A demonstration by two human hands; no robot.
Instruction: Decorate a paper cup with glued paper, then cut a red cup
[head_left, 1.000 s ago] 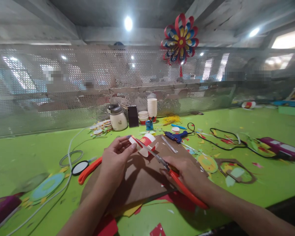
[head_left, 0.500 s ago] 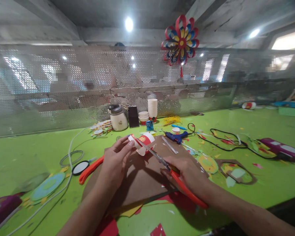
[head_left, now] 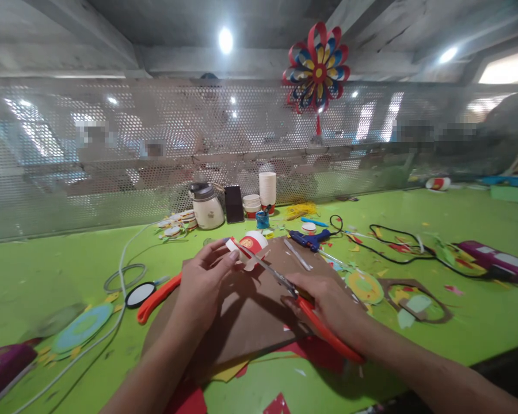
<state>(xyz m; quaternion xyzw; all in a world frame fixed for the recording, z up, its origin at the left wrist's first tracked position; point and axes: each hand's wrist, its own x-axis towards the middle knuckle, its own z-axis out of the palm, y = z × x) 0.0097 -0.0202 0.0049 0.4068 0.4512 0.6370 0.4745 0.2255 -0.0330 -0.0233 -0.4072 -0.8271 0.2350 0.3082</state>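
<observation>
**Scissors at a paper cup**

The left hand (head_left: 202, 282) pinches a small red-and-white paper cup (head_left: 249, 247) above a brown cardboard sheet (head_left: 250, 313) on the green table (head_left: 479, 322). The right hand (head_left: 330, 305) grips orange-handled scissors (head_left: 297, 302), blades reaching the cup's rim.

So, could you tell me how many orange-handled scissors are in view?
2: one scissors in the right hand, cutting the paper cup held by the left hand; another orange-handled pair lies left, partly hidden.
</observation>
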